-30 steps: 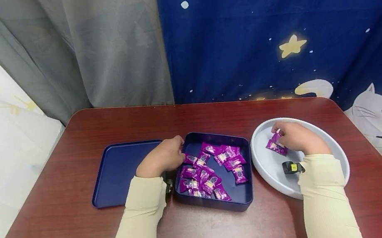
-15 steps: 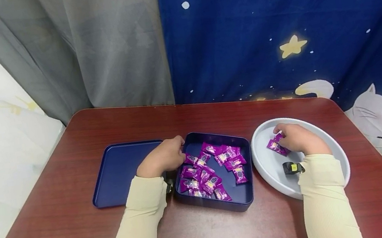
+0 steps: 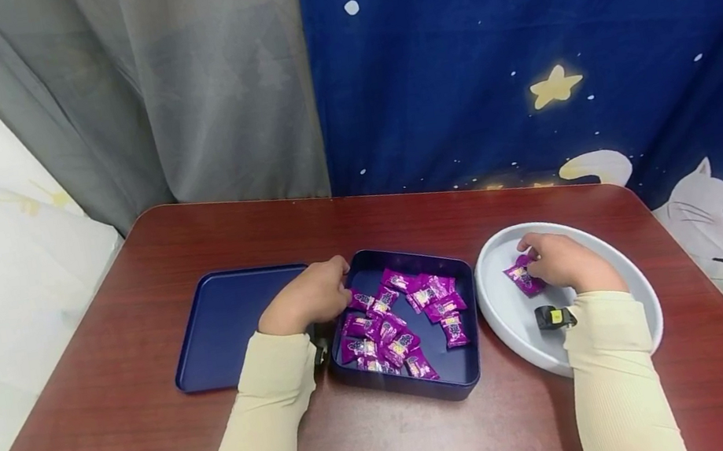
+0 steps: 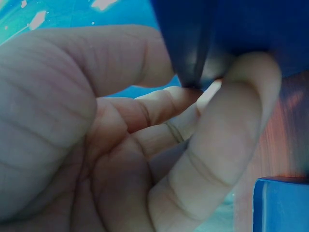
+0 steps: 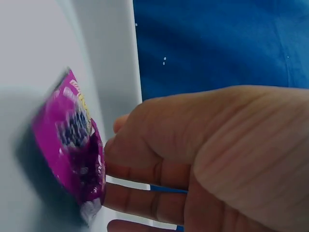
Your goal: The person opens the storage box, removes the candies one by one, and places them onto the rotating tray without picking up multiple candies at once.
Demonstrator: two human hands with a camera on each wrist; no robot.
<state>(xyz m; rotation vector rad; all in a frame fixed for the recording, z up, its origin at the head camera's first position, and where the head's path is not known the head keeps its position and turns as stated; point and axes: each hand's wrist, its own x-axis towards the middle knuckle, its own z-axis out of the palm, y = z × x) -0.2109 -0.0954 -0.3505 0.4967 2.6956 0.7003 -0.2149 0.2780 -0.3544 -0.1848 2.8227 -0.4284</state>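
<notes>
In the head view, my left hand (image 3: 307, 298) is at the left wall of a square navy box (image 3: 451, 354). The left wrist view shows its thumb and fingers gripping the box's dark blue wall (image 4: 217, 34) from both sides. Several purple wrapped candies (image 3: 396, 347) lie inside the box. My right hand (image 3: 563, 262) reaches down into a round white tray (image 3: 511, 336), its fingertips pinching the edge of a purple wrapped candy (image 5: 72, 140). That candy is tilted up against the fingers, and part of it is hidden by them in the head view.
A flat navy lid (image 3: 225, 332) lies left of the box, partly under the left hand. The box and the tray stand close together on the reddish-brown table (image 3: 399, 450). Behind the table hang a grey curtain (image 3: 226, 104) and a blue starry one (image 3: 424, 87).
The candy at my right fingertips has shifted and turned slightly in the tray. The left hand and the box have stayed put.
</notes>
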